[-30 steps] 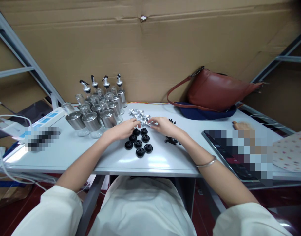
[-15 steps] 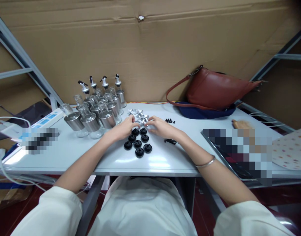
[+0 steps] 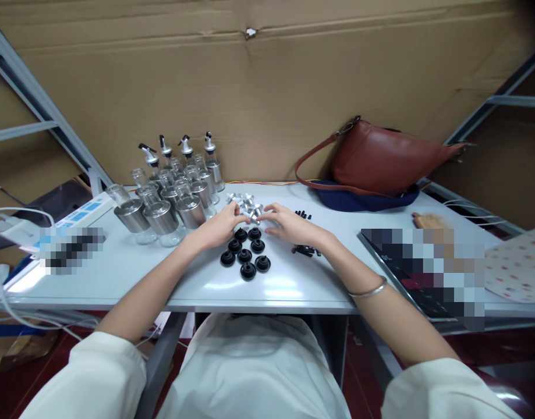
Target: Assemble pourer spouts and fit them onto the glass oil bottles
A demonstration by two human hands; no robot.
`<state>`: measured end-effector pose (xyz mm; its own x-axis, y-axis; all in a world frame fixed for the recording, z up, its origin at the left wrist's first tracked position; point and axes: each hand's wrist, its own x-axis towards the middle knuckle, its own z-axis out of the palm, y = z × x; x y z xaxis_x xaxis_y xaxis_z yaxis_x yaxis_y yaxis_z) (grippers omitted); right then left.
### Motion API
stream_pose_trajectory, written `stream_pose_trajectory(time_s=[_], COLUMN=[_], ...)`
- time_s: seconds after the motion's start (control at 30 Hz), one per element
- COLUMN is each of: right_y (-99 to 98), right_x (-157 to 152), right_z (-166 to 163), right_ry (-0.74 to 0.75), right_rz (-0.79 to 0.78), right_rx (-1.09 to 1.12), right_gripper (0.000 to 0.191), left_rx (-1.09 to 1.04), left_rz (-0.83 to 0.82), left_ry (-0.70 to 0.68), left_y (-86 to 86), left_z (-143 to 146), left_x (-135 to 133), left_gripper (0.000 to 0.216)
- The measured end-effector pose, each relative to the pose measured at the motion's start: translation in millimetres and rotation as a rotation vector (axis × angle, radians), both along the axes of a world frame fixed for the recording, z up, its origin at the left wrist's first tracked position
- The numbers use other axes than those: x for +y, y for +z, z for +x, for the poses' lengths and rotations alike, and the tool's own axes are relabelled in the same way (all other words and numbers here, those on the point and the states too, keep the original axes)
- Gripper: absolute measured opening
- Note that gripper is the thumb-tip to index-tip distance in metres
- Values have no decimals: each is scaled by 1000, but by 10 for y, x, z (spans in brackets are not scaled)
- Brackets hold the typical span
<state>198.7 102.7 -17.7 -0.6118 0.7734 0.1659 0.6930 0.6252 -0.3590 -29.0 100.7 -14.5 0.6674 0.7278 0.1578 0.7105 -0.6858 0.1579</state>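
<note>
Tabletop [image 3: 119, 273]: pale grey, and it carries all the things named below.
Power strip [image 3: 81, 212]: at the far left edge, well apart from both hands.
Open glass bottles [image 3: 162, 214]: a tight group with steel bands, left of the hands; their necks are bare.
Finished bottles [image 3: 186, 146]: four stand in the back row of that group, each with a pourer on top.
Left hand [image 3: 217, 228]: it lies on the tabletop and the fingers are bent toward the centre. The fingertips reach the near edge of the silver pile. Whether the grip is closed on a piece is too small to tell.
Silver pourer parts [image 3: 244, 202]: a loose pile just behind both hands. One piece lies between the two sets of fingertips and seems to touch them.
Black stoppers [image 3: 245, 254]: seven in a small cluster, just in front of the hands and not touched.
Right hand [image 3: 290, 225]: it mirrors the left one, with the fingers brought to the same silver piece. I cannot tell whether its grip is closed.
Small black pieces [image 3: 305, 251]: near the right wrist.
Brown bag [image 3: 389, 157]: far right, at the back.
Progress, as I judge: four bottles are complete; many bottles and all loose parts remain.
</note>
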Motion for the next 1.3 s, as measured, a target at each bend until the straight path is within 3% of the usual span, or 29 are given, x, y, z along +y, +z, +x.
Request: stream_pose_trajectory(time_s=[0.13, 0.37, 0.6, 0.73, 0.87, 1.3], right_y=[9, -30, 7, 39, 61, 15], right_x=[18, 20, -18, -42, -61, -32], right_z=[18, -10, -16, -19, -22, -36], right_ry=[1, 58, 51, 31, 20, 25], right_rz=[-22, -26, -52, -61, -78, -63], right_rx=[-16, -37, -22, -50, -84, -49], right_gripper=[36, 34, 34, 35, 37, 35], left_rx=[-54, -270, -494, -367, -216, -259], left_rz=[64, -45, -6, -150, -263, -265], left_ry=[26, 90, 210, 343, 467, 431], left_y=[-16, -104, 95, 180, 130, 43], left_z=[18, 48, 131, 262, 354, 291], left_x=[8, 64, 268, 483, 636, 570], left_gripper=[51, 39, 39, 50, 54, 51])
